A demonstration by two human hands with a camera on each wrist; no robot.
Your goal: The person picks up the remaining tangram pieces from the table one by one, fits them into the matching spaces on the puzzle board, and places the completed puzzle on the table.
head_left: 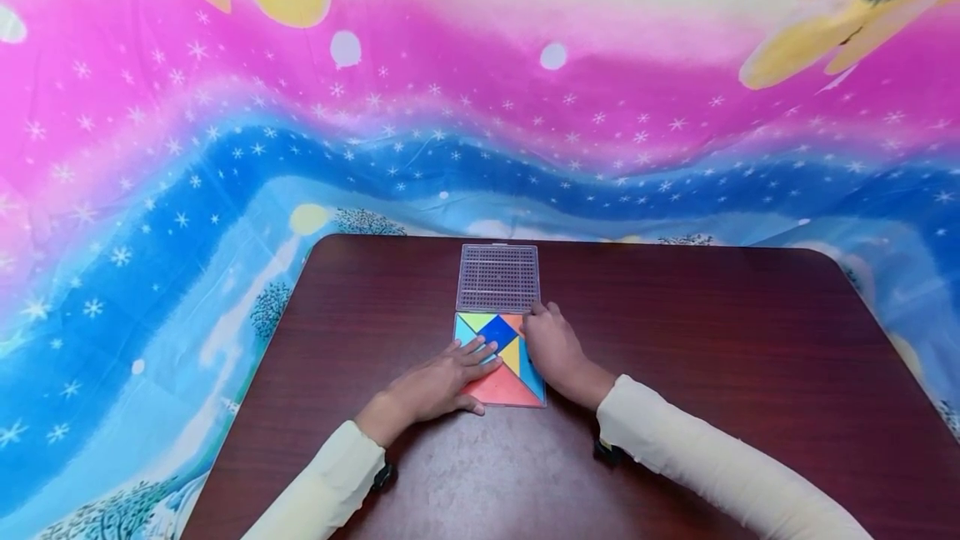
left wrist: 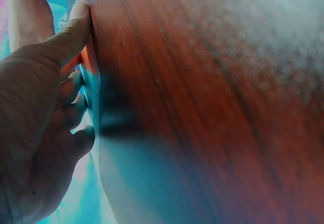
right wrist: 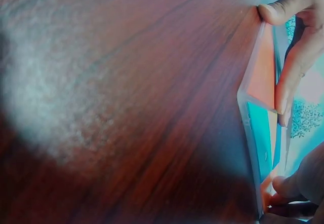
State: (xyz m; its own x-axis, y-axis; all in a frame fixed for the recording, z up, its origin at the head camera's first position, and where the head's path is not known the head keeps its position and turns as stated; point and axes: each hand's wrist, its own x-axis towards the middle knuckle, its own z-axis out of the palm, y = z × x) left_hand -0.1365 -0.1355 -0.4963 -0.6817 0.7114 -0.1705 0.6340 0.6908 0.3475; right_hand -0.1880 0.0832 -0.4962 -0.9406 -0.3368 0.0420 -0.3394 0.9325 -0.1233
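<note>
A tangram set of coloured pieces fills a shallow clear case [head_left: 459, 325] on the table. Its large red triangle [head_left: 508, 390] lies nearest, with a dark blue square [head_left: 497, 332] farther up and a small orange triangle [head_left: 513, 322] at the far right corner. My left hand [head_left: 438, 382] rests over the left part, fingers straight across the pieces and thumb at the near edge. At the right side, my right hand [head_left: 557, 348] grips the case's edge with curled fingers near the orange triangle. In the right wrist view its fingertips [right wrist: 284, 186] sit right at that edge.
A gridded clear lid [head_left: 498, 277] lies unfolded beyond the case, close to the table's far edge. Brown wood-grain table [head_left: 712, 340] surrounds the set. Behind it hangs a pink and blue patterned cloth [head_left: 480, 132]. Dark wrist devices show under both cream sleeves [head_left: 675, 436].
</note>
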